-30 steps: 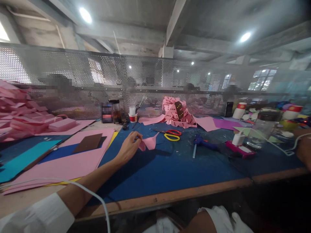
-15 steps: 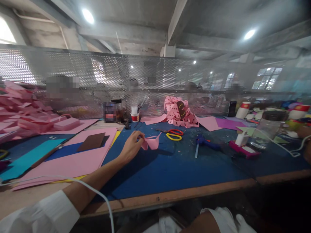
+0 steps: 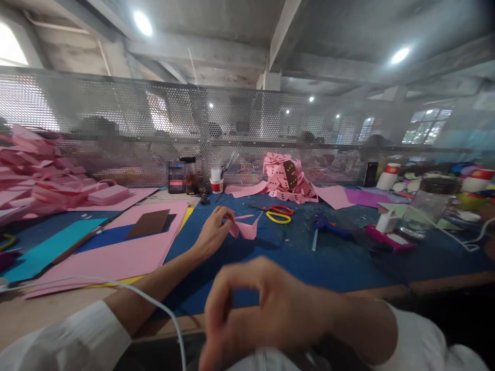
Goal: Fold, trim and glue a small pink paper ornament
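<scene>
My left hand [image 3: 216, 229] is closed on a folded strip of pink paper [image 3: 247, 229], pinched at its left end and held just above the blue mat [image 3: 309, 273]. The strip bends up into a point on its right. My right hand [image 3: 266, 309], blurred and close to the camera, hovers over the table's front edge with its index finger curled toward the thumb. Whether anything is between those fingertips cannot be made out. Scissors [image 3: 279, 214] with red and yellow handles lie beyond the strip. A blue glue gun [image 3: 328, 226] rests to their right.
Pink paper pieces [image 3: 46, 175] are heaped at the left, near stacked pink sheets [image 3: 124, 263]. A dotted pink paper pile [image 3: 288, 178] stands at the back by a perforated metal screen [image 3: 174, 118]. A white cable [image 3: 154, 301] crosses my left forearm. A clear jar [image 3: 417, 211] stands right.
My right hand has risen from below the table edge into the foreground, fingers curled. My left hand still holds the pink strip, which sits slightly farther right in view.
</scene>
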The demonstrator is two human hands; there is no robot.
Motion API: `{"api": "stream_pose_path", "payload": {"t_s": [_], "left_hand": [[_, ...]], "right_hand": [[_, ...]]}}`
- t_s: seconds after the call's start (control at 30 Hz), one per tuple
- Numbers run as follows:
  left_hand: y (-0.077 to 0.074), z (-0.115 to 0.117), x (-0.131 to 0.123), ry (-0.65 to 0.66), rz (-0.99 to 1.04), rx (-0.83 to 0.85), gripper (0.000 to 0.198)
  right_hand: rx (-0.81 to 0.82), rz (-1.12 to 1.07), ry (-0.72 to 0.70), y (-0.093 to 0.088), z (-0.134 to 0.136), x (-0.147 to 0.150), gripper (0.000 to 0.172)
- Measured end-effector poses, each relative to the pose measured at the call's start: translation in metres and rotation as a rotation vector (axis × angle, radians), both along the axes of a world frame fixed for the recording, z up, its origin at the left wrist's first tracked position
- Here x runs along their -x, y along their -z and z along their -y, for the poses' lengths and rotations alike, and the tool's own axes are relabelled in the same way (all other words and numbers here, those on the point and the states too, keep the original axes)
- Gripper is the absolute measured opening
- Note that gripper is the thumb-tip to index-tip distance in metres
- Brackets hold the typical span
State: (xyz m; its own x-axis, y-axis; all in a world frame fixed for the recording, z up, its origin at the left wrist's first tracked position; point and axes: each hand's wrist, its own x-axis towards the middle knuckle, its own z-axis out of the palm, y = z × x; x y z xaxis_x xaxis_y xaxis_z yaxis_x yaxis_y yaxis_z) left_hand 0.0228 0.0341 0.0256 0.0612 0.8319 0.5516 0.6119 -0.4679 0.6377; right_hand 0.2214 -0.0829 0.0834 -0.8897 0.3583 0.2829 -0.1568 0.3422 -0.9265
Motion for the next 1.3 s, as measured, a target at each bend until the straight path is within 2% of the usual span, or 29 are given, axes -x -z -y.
{"api": "stream_pose_path", "payload": {"t_s": [0.07, 0.1, 0.2, 0.27, 0.37, 0.5, 0.6, 0.67, 0.87, 1.13, 1.3], "left_hand": [[-0.002, 0.002, -0.001, 0.027, -0.006, -0.006, 0.013], [-0.002, 0.002, -0.002, 0.037, -0.005, -0.007, 0.013], [-0.002, 0.004, -0.003, 0.062, 0.001, -0.021, 0.014], [-0.002, 0.004, -0.003, 0.074, -0.004, -0.029, 0.016], [-0.001, 0.005, -0.004, 0.086, -0.022, -0.042, 0.017], [0.0, 0.005, -0.005, 0.103, -0.046, -0.061, 0.018], [0.0, 0.005, -0.005, 0.094, -0.059, -0.066, 0.017], [0.0, 0.005, -0.005, 0.083, -0.067, -0.06, 0.016], [-0.001, 0.006, -0.006, 0.105, -0.014, -0.014, 0.015], [0.004, 0.0, -0.006, 0.086, 0.119, 0.204, 0.024], [0.006, -0.002, -0.003, 0.053, 0.127, 0.221, 0.02]], "right_hand": [[-0.189, -0.073, 0.247, -0.013, -0.039, -0.001, 0.037], [-0.292, -0.075, 0.351, -0.017, -0.062, -0.003, 0.036], [-0.593, 0.015, 0.607, -0.016, -0.13, -0.006, 0.016], [-0.728, 0.178, 0.673, -0.007, -0.164, -0.007, 0.018], [-0.758, 0.361, 0.68, 0.009, -0.194, -0.004, 0.02], [-0.672, 0.424, 0.579, 0.021, -0.201, -0.002, 0.022], [-0.559, 0.41, 0.475, 0.022, -0.2, -0.005, 0.025], [-0.531, 0.395, 0.452, 0.022, -0.199, -0.007, 0.021], [-0.653, 0.38, 0.58, 0.025, -0.195, -0.004, 0.016], [-0.715, 0.266, 0.569, 0.033, -0.185, 0.005, 0.015], [-0.722, 0.259, 0.638, 0.036, -0.191, 0.001, 0.014]]}}
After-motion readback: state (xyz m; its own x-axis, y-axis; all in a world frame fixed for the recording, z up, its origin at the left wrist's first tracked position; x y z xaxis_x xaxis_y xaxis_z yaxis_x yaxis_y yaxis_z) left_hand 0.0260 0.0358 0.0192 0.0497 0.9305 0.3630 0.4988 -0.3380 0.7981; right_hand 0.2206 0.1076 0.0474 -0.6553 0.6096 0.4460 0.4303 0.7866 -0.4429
